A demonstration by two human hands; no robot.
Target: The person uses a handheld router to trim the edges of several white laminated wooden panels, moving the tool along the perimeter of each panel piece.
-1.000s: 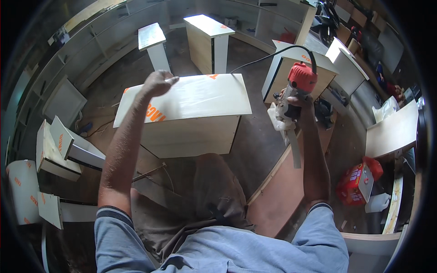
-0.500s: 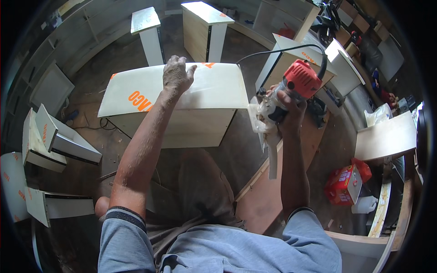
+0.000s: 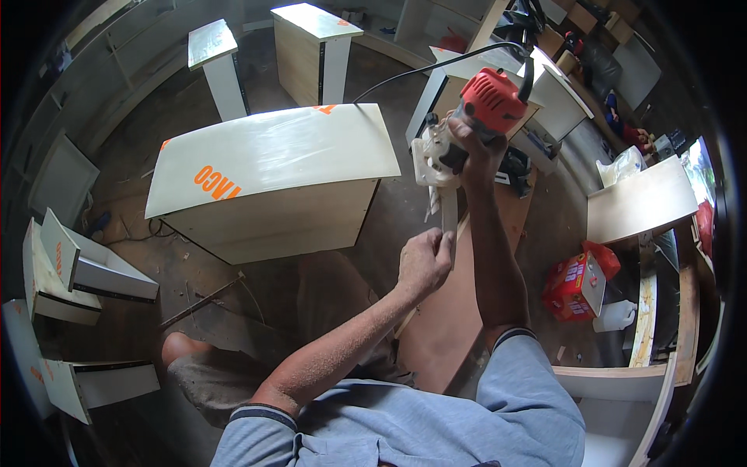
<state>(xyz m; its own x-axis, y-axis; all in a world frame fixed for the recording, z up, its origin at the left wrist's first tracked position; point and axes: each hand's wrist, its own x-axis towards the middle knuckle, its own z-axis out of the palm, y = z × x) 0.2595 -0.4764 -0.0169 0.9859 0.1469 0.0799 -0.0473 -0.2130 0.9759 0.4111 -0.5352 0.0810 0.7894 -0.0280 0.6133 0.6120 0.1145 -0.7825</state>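
Note:
My right hand [image 3: 479, 152] is wrapped round the body of a trim router [image 3: 492, 101] with a red motor housing, held up off the floor at the right of the white panel box. Its pale, dusty base [image 3: 426, 163] faces left. A flat, light-coloured strip [image 3: 450, 206] hangs down from the base. My left hand [image 3: 425, 261] is closed on the lower part of this strip, with the thumb along it. Sawdust covers my left forearm. The white panel box [image 3: 272, 148], with orange print on its film-covered top, lies in front of me, untouched by either hand.
The router's black cord [image 3: 436, 68] arcs over to behind the box. Other white cabinet parts [image 3: 109, 265] stand at left and at the back. A brown board [image 3: 443, 335] lies under my right arm. A red carton [image 3: 574, 288] and a white jug [image 3: 615, 316] are at right.
My left hand has left the box top and come down right to the strip, closing on it. The router stays in my right hand, slightly higher and farther left in view.

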